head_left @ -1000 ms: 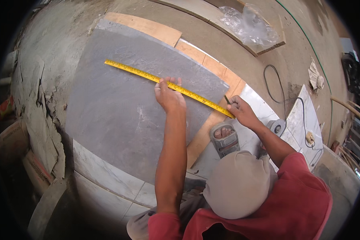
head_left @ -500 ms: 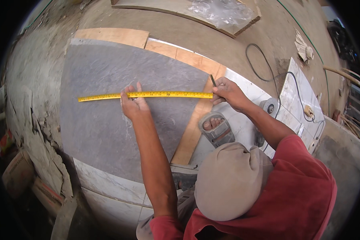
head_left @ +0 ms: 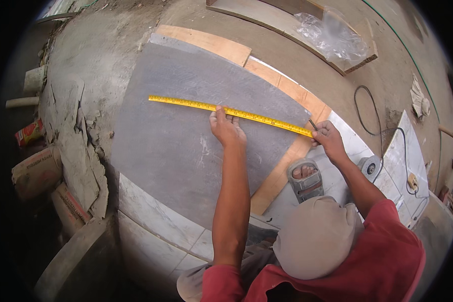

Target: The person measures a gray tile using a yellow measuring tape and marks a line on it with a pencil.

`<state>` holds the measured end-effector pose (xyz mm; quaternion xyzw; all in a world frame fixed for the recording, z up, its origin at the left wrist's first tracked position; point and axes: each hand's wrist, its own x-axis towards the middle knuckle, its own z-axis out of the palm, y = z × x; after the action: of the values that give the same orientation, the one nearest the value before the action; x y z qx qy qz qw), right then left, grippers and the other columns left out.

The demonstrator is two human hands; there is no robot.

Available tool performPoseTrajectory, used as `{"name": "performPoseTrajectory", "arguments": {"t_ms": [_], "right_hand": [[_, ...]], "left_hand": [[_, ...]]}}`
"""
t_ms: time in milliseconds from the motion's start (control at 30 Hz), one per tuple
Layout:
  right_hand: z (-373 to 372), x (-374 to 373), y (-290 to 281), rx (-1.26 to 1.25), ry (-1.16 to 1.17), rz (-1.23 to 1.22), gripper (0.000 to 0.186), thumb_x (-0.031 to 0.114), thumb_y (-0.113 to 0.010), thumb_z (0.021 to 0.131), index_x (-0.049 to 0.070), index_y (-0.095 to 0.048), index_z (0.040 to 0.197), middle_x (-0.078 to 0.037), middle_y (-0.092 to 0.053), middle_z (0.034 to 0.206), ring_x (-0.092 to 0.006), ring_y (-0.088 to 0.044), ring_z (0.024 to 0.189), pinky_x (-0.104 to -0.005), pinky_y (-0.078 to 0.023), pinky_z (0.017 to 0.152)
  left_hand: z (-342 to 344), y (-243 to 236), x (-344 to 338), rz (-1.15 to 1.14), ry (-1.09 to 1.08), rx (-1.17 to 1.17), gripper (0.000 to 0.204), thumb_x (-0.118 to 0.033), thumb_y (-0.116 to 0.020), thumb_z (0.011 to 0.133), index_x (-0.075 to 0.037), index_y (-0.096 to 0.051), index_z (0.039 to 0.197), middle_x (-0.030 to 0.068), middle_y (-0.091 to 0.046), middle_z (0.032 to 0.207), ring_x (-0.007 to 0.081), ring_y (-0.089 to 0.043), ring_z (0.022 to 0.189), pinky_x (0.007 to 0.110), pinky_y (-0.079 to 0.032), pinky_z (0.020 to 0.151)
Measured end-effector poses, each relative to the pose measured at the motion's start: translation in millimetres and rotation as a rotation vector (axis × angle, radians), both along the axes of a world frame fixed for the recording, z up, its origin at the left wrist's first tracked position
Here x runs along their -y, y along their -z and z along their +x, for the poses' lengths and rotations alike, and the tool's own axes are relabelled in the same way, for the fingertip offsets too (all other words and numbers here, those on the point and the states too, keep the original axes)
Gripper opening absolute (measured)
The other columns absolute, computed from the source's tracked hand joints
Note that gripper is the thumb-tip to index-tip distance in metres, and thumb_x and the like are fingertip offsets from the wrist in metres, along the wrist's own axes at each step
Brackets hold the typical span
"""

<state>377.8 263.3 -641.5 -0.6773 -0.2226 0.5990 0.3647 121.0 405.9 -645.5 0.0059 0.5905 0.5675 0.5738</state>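
Observation:
A yellow measuring tape [head_left: 186, 103] stretches over a large grey slab [head_left: 171, 151], its far-left end standing free near the slab's left side. My left hand [head_left: 229, 131] is closed on the tape's middle, the thumb over its face and the other fingers partly hidden underneath. At the slab's right edge, my right hand [head_left: 330, 142] grips the tape's right end. A thin dark pencil-like stick [head_left: 313, 125] juts up from the same fingers, its tip close to the slab's corner. Whether the tape touches the slab, I cannot tell.
Wooden boards [head_left: 206, 43] show along the slab's back and right edges. White marbled tiles [head_left: 151, 204] lie around it. A sandalled foot [head_left: 305, 177] and an angle grinder [head_left: 370, 166] with a black cord are at right. A long tray [head_left: 267, 20] holds clear plastic behind.
The view has shifted and turned, so everything sits farther right and tilts. My left fingers, spread before, have closed in on the tape. The stick in my right hand leans over more.

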Motion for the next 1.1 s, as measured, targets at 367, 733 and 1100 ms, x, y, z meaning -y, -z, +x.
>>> {"name": "performPoseTrajectory", "arguments": {"t_ms": [367, 733, 1100], "right_hand": [[9, 8, 23, 0.054, 0.06, 0.005, 0.017, 0.003, -0.061, 0.092, 0.003, -0.05, 0.105, -0.004, -0.06, 0.084, -0.0099, -0.057, 0.072, -0.024, -0.05, 0.063], [31, -11, 26, 0.079, 0.154, 0.088, 0.019, 0.001, -0.061, 0.091, 0.003, -0.049, 0.107, -0.004, -0.059, 0.087, -0.0096, -0.056, 0.074, -0.023, -0.049, 0.067], [-7, -21, 30, 0.158, 0.198, 0.002, 0.021, 0.003, -0.067, 0.089, -0.004, -0.054, 0.105, -0.008, -0.064, 0.089, -0.0112, -0.065, 0.078, -0.0237, -0.056, 0.067]], "left_hand": [[2, -3, 2, 0.025, 0.155, -0.032, 0.036, -0.024, -0.059, 0.098, 0.0, -0.048, 0.124, 0.0089, -0.056, 0.109, 0.0211, -0.055, 0.1, 0.04, -0.045, 0.093], [-61, -18, -19, 0.197, 0.716, -1.24, 0.03, -0.02, -0.061, 0.095, 0.0, -0.059, 0.116, 0.0137, -0.062, 0.111, 0.0255, -0.062, 0.095, 0.036, -0.051, 0.081], [-74, 20, -97, 0.465, 1.2, -1.678, 0.033, -0.016, -0.062, 0.092, -0.006, -0.062, 0.123, 0.0186, -0.055, 0.134, 0.0385, -0.05, 0.123, 0.045, -0.04, 0.105]]}}
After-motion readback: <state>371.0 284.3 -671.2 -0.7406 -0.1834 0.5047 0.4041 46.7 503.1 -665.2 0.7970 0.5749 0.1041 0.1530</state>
